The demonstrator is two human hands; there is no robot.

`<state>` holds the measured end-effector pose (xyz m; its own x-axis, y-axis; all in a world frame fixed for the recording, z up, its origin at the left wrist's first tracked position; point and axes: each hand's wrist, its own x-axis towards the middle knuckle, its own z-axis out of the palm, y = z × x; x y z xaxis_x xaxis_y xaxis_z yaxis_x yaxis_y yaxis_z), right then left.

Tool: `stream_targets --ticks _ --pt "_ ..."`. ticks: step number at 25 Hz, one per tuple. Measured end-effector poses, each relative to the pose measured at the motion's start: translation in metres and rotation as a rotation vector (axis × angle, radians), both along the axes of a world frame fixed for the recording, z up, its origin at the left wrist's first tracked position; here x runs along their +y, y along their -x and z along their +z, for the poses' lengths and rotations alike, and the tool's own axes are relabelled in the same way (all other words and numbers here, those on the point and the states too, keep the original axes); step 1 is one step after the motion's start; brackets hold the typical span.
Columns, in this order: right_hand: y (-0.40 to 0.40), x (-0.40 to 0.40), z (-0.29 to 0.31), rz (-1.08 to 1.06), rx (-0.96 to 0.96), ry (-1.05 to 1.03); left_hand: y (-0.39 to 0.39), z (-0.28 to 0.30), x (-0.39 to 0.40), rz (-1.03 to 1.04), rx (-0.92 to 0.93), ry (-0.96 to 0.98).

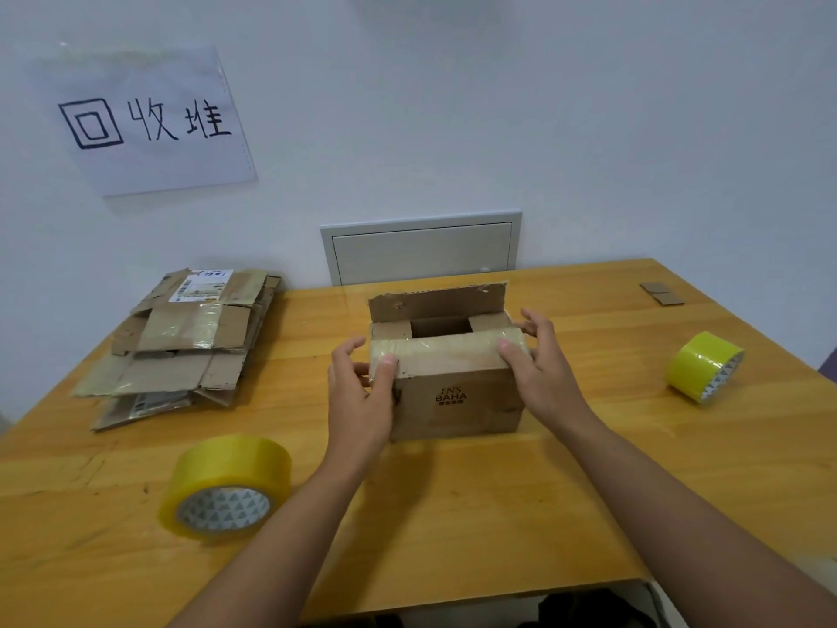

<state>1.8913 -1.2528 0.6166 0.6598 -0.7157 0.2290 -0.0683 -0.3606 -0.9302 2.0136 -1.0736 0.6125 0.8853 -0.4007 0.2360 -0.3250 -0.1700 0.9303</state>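
At the middle of the counter, the left hand and right hand curl their fingers round the cardboard box's near top corners, likely steadying it while pressing its taped flap down.

Pale wall behind, a handwritten paper sign taped up left, a grey panel door low centre, wooden surface glowing evenly.

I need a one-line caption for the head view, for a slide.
Left hand and right hand grip a half-open cardboard box on a wooden table beside flattened cartons.
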Motion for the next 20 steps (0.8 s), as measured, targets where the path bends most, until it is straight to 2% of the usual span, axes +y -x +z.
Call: stream_targets --ticks 2,6,9,15,20 --pt "-0.004 -0.007 0.011 0.036 0.06 -0.009 -0.006 0.007 -0.003 -0.011 -0.013 -0.039" --pt "-0.011 -0.022 0.035 0.208 0.158 0.122 -0.02 0.026 -0.011 -0.131 -0.163 -0.144" --pt "-0.01 -0.025 0.035 0.229 0.192 0.206 -0.025 0.031 -0.013 -0.206 -0.137 -0.164" --pt "-0.002 -0.022 0.008 0.156 0.189 0.203 -0.017 0.014 -0.01 -0.123 -0.126 -0.215" --pt "0.0 -0.017 0.01 0.21 0.264 0.345 -0.014 0.013 -0.005 -0.072 -0.306 -0.314"
